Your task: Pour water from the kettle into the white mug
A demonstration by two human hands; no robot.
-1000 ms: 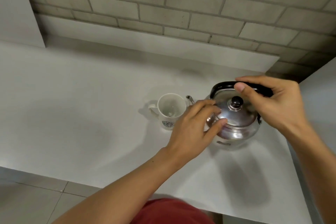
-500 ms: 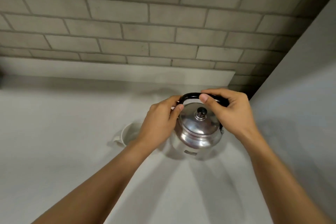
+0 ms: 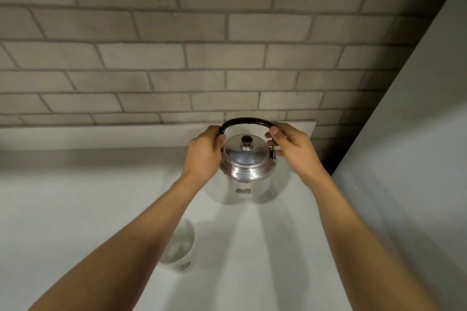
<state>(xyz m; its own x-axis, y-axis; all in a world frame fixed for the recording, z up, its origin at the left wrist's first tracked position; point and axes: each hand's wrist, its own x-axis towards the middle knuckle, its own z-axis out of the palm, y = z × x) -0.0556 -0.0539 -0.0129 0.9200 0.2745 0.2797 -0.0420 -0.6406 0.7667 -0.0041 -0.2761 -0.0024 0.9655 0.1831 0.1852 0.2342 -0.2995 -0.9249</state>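
Note:
A shiny steel kettle [image 3: 246,164] with a black knob on its lid and a black arched handle is at the back of the white counter, its reflection showing below it. My left hand [image 3: 203,153] is closed on the handle's left end and against the kettle's left side. My right hand [image 3: 290,145] is closed on the handle's right end. The white mug [image 3: 180,247] stands nearer to me, partly hidden behind my left forearm, with water visible inside.
The white counter [image 3: 75,209] runs left and toward me. A low white ledge [image 3: 101,136] and a grey brick wall [image 3: 177,58] rise right behind the kettle. A plain white wall [image 3: 404,159] closes in the right side.
The view has tipped up, so kettle and hands appear farther away and the mug now sits below them. Both hands have shifted to the two ends of the handle.

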